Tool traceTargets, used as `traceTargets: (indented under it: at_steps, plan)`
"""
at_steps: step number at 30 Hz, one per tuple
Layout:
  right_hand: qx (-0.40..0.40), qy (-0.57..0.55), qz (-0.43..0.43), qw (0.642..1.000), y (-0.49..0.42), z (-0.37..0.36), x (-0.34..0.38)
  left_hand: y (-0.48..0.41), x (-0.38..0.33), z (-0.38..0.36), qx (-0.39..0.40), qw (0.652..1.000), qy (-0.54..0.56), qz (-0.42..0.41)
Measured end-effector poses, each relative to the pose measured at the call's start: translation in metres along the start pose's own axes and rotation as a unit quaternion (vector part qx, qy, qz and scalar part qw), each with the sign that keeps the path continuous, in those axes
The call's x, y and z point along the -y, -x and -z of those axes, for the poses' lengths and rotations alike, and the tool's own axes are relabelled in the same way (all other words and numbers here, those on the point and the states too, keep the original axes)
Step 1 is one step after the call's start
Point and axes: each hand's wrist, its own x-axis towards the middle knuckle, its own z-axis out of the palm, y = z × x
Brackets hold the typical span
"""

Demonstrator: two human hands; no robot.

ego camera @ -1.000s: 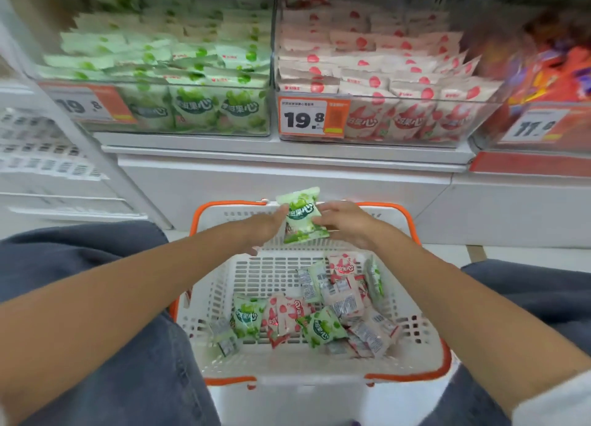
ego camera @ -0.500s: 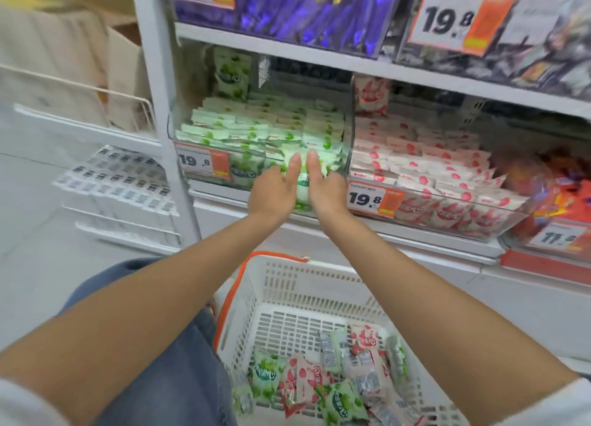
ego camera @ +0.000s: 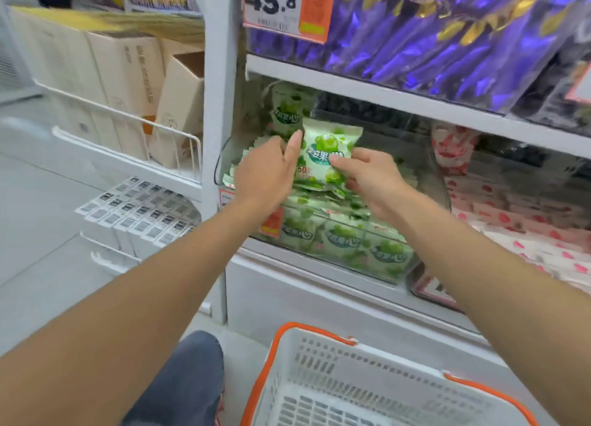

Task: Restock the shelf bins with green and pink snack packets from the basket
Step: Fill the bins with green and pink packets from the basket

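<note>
Head view: grey floor (ego camera: 32,218) and cartons (ego camera: 128,74) at nine o'clock. At centre, left hand (ego camera: 265,173) touches green packet (ego camera: 323,150) with straight fingers, and right hand (ego camera: 371,176) pinches it above green bin (ego camera: 345,243). Pink bin (ego camera: 527,221) at three, basket (ego camera: 351,377) at six.

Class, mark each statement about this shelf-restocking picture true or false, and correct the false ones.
1. The right hand pinches a green packet. True.
2. That packet is above the pink bin. False: it is above the green bin.
3. The upper shelf's price tag reads 45.8. True.
4. The basket has a blue rim. False: its rim is orange.
5. The left hand holds a pink packet. False: it rests beside the green packet.
</note>
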Motion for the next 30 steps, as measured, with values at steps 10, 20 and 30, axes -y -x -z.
traceTargets:
  at_steps: [10, 20, 30]
  plan:
    - [-0.077, 0.051, 0.033, 0.995, -0.125, -0.089, 0.015, -0.013, 0.039, -0.008, -0.07, 0.993, -0.078, -0.06]
    - [-0.14, 0.107, 0.041, 0.983, -0.125, -0.096, 0.005, -0.011, 0.038, -0.01, -0.079, 0.991, -0.095, -0.049]
    - [-0.12, 0.221, 0.058, 0.966, -0.13, -0.106, 0.01, -0.011, 0.039, -0.012, -0.087, 0.99, -0.1, -0.045]
